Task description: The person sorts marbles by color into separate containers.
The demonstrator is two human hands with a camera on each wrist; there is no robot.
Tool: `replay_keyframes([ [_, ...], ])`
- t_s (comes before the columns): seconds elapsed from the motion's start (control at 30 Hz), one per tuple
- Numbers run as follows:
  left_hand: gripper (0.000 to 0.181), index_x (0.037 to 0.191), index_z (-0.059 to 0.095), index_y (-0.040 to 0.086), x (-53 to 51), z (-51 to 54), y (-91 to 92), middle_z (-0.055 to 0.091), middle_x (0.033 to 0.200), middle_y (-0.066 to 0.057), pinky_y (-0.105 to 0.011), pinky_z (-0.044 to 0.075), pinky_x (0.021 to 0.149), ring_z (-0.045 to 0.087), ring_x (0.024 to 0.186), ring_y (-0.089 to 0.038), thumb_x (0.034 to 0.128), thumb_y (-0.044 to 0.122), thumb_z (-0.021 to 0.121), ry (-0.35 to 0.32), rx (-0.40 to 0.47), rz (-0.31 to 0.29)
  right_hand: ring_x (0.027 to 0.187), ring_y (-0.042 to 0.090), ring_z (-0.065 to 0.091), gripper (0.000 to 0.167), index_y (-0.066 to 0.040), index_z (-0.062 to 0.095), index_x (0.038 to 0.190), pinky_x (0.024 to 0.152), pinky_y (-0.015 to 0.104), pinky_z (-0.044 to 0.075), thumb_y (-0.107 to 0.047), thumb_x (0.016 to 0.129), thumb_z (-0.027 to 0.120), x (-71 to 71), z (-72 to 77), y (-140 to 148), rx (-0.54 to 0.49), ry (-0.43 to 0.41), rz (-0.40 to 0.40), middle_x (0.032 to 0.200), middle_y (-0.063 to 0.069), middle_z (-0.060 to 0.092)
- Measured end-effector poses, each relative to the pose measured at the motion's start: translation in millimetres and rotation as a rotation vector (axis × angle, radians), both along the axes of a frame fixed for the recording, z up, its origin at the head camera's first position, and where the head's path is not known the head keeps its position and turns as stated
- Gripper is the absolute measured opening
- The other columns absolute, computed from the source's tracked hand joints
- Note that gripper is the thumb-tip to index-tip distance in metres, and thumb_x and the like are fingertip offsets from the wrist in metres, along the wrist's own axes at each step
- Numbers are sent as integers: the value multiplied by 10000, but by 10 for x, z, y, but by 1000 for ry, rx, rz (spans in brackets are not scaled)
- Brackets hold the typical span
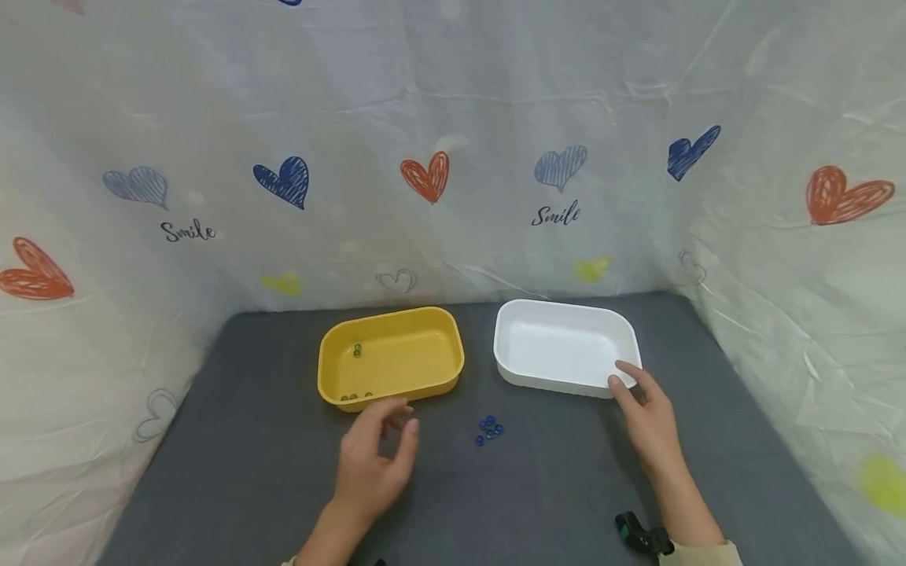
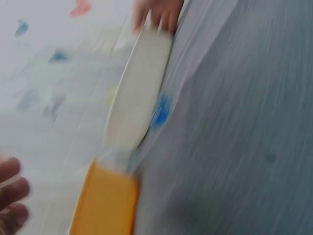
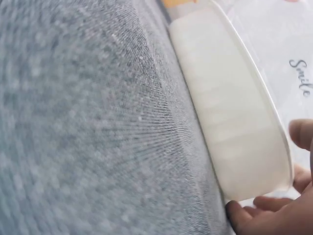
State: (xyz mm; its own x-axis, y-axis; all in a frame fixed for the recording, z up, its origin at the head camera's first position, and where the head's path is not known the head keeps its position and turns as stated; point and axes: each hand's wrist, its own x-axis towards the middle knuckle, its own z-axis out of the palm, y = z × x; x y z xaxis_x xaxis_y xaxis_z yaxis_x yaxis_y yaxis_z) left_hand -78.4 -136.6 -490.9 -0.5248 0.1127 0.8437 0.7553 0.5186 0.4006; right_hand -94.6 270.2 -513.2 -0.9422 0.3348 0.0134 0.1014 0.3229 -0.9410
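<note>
My right hand (image 1: 647, 424) is at the near right corner of a white tray (image 1: 566, 387). Its thumb and forefinger lie over the rim, and in the right wrist view more fingers (image 3: 269, 203) bend around the outside of that end. My left hand (image 1: 375, 464) hovers in front of a yellow tray (image 1: 392, 391), fingers loosely bent and holding nothing. Several small green marbles lie inside the yellow tray, along its left and near sides. On the cloth between the hands sits a loose cluster of small blue marbles (image 1: 489, 429). The left wrist view is blurred.
A dark grey cloth (image 1: 538, 487) covers the table. Behind and at both sides hangs a pale curtain (image 1: 481, 236) printed with hearts and "Smile". The trays stand side by side near the back edge, a narrow gap between them. A black device (image 1: 640, 536) is strapped to the right wrist.
</note>
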Motion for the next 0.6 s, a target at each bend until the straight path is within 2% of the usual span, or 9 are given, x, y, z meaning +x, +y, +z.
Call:
replay_keyframes([
  [0.07,280,1263,699,47,63,-31,148,753,1064,-61,-291,540,656,696,824,-160,1002,120,770,-150,-78,-21,1627,401,269,562,-70,536,1595,1234,689,314,-366,1129,643,-22,-30,-4,-12,3,0,1766,175,299],
  [0.17,405,1351,674,120,100,-82,335,747,1148,-18,-315,597,738,719,929,-159,976,140,824,-354,-196,-2,1581,388,363,533,-76,558,1573,1207,652,368,-358,1129,645,-36,-48,9,-22,14,-2,1744,174,344],
  [0.3,461,1412,659,133,33,-155,488,733,1227,-14,-366,628,847,724,1054,-174,993,219,831,-540,-303,-10,1500,353,466,504,-76,584,1546,1139,548,429,-355,1131,643,-42,-53,9,-27,30,-6,1697,192,418],
  [0.43,408,1361,694,145,-55,-235,600,721,1207,13,-360,619,870,689,1061,-127,990,238,837,-655,-372,-52,1406,307,536,473,-81,615,1517,1033,398,445,-348,1128,649,-46,-60,4,-18,33,-28,1645,183,491],
  [0.6,263,1181,763,151,-103,-330,696,710,1072,57,-336,582,820,619,949,-91,946,180,878,-690,-429,-81,1410,284,524,451,-90,651,1481,999,367,440,-356,1118,664,-44,-83,4,-22,20,-60,1636,152,506],
])
